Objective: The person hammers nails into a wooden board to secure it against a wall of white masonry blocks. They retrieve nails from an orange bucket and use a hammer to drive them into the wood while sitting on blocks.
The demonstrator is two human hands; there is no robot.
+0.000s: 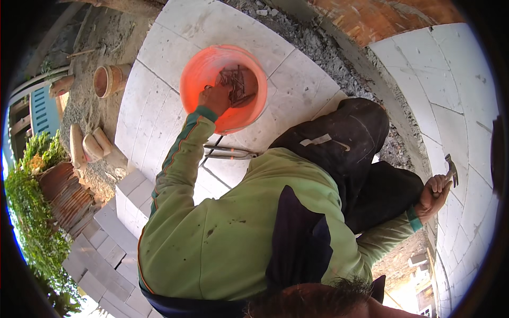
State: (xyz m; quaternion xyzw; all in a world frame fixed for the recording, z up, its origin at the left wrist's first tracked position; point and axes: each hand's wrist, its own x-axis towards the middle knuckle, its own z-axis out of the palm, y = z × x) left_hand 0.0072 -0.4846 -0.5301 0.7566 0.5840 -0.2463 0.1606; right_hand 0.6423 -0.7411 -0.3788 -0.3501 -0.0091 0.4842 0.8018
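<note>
1. the orange bucket (pixel 212 69) sits on pale paving slabs (pixel 159 106) in the upper centre of the frame, with dark nails (pixel 236 85) heaped inside.
2. the left hand (pixel 214 99) reaches into the bucket, fingers curled together against the nails.
3. the right hand (pixel 435 193), at the right edge, has its fingers clamped on a hammer (pixel 450 169).

An orange bucket (pixel 222 87) holds dark rusty nails (pixel 236 85); the sleeve (pixel 183 143) is light green with a teal cuff.
</note>
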